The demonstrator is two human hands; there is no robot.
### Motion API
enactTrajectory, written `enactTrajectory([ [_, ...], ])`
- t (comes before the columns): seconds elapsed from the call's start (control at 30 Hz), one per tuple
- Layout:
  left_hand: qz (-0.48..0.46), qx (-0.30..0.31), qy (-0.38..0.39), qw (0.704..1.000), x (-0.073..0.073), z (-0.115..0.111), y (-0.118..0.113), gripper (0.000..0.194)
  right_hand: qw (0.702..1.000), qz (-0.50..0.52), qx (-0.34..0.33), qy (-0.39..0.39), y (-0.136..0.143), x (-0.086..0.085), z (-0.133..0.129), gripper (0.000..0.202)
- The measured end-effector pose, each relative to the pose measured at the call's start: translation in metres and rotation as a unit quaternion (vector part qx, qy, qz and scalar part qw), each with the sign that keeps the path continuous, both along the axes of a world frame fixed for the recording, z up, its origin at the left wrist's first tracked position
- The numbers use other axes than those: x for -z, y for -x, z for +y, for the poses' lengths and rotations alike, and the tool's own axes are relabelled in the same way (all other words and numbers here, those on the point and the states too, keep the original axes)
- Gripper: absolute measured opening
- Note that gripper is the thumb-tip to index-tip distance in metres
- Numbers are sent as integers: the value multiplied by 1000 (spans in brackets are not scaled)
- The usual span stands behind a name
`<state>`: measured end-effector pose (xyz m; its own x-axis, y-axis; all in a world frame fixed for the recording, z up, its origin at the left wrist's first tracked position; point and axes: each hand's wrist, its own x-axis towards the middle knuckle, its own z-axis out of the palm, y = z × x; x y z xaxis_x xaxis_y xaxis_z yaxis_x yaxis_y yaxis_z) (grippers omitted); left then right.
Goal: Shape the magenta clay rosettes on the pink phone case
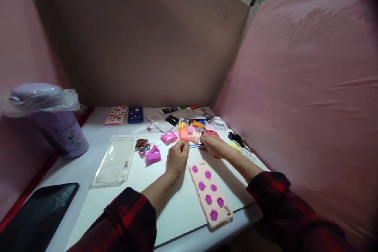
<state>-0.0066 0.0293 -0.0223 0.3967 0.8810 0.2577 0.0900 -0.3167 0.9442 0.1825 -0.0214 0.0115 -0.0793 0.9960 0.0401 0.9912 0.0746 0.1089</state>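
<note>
Both hands upper-center of the lower half of frame, over the white bench (174,220). My L hand (177,159): fingers curled into a fist, tight on L end of a thin blue stick (195,145). My R hand (217,146): fingers bent narrow, pinched at R end of same stick; exact grip partly hidden. Stick lies approx. level betw. the two, right of frame center. Sleeves (132,208) red/black plaid.

Pale pink phone case w/ rough magenta blobs (210,193) lies flat at lower center-right, just below my hands, tilted a bit, untouched. Just above the hands: coral-orange packet (184,135) + other small colored packets, bunched. L of these, a shiny magenta packet (169,137); below-left of it, a 2nd purple-magenta packet (153,155), near a dark brown lump (142,143).

Left-center: clear plastic phone case(s) (115,161), can't tell qty. Back edge: pink case w/ small multicolor bits (116,115) beside dark blue decorated case (135,114). Far left: lilac tapered container w/ clear plastic over top (63,136). Lower left corner: flat black slab (38,216), cut off by frame edge.
</note>
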Motion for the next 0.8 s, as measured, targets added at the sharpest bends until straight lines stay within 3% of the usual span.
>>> enactTrajectory([
  [0.33, -19, 28, -14, 999, -4, -4, 3, 27, 998, 16, 5, -61, -11, -3, -4, 19],
  [0.5, -18, 13, -30, 999, -9, -7, 8, 27, 997, 27, -5, -71, -31, -11, -35, 15],
  [0.63, 3, -16, -53, 998, -23, -10, 14, 26, 996, 49, -32, -61, -35, -2, -58, 10],
  [0.8, 30, -30, -64, 997, -28, -16, 18, 26, 993, 70, -34, -86, -26, 11, -58, 15],
])
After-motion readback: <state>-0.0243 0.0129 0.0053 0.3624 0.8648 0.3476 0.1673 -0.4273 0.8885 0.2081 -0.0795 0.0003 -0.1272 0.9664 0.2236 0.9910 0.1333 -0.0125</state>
